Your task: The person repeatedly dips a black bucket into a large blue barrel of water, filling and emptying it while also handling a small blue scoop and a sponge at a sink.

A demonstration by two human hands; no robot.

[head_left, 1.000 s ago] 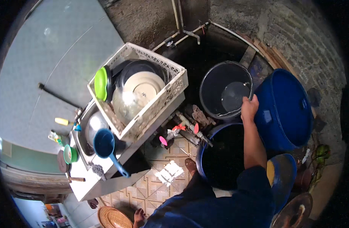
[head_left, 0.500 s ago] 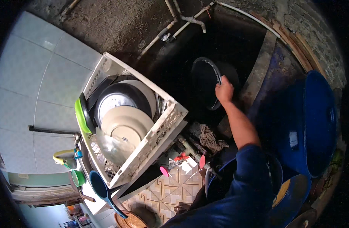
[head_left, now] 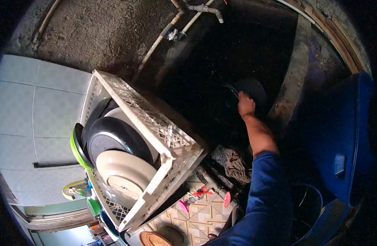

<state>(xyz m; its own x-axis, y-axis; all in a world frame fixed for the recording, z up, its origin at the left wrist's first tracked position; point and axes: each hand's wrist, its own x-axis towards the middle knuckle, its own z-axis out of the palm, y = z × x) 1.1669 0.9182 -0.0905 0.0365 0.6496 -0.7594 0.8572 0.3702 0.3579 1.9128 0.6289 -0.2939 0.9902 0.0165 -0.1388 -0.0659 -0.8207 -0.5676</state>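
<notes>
Bucket: black or very dark grey, round, seen only in part. Surface is dull — most of the wall merges into the shadow of the dark recess where it is located. Clearest feature is a roughly circular, slightly paler grey patch at the upper right, apparently the base; inner or outer face cannot be told. Thin, bright, curved glint marks a stretch of rim at the left. Pose: tilted, exact angle unclear. Right hand closed at the rim. Contents — not discernible in this light.
</notes>
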